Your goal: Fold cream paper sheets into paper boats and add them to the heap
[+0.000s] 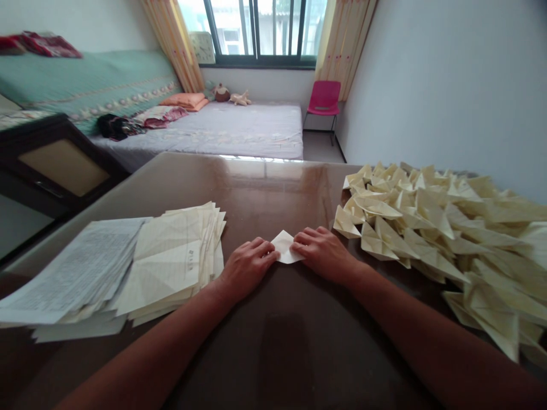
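A small folded piece of cream paper lies on the brown table in front of me, one corner pointing away. My left hand grips its left side, thumb and fingers pressed together on the edge. On the opposite side, my right hand pinches the right edge in the same way. Left of my left hand is a stack of creased cream sheets, some with printing. To the right of my right hand spreads a large pile of folded paper boats.
Printed white sheets lie at the table's left, partly beside the creased stack. The glossy brown table ends at a far edge before a bed. A dark cabinet stands left; a pink chair is by the wall.
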Motion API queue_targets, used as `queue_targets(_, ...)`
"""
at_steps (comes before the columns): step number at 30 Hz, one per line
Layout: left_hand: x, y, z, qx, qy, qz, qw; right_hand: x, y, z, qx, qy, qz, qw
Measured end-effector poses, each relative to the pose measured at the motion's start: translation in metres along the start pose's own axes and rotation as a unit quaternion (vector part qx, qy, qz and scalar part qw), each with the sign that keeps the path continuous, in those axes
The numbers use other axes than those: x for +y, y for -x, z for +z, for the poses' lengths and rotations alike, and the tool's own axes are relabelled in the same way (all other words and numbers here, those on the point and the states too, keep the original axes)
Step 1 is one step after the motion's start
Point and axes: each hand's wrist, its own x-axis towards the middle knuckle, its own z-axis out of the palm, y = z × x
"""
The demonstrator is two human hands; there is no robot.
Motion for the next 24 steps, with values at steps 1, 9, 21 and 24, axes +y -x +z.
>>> queue_targets(1,0.0,0.0,0.0,-0.008,0.004,0.0,1.0,0.002,0.001,-0.002,-0.014,-0.015,-0.004,1.0)
queue_targets(9,-0.007,0.005,-0.007,-0.018,0.119,-0.071,0.99,0.029,0.005,-0.002,-0.017,-0.263,0.042,0.964)
queue_targets(21,-0.014,-0.002,0.003,0.003,0.158,-0.206,0.966,0.035,0.004,0.014,0.005,-0.44,0.224,0.87)
queue_targets(24,-0.012,-0.003,0.002,0.001,0.153,-0.216,0.964,0.037,0.005,0.014,-0.013,-0.491,0.238,0.838)
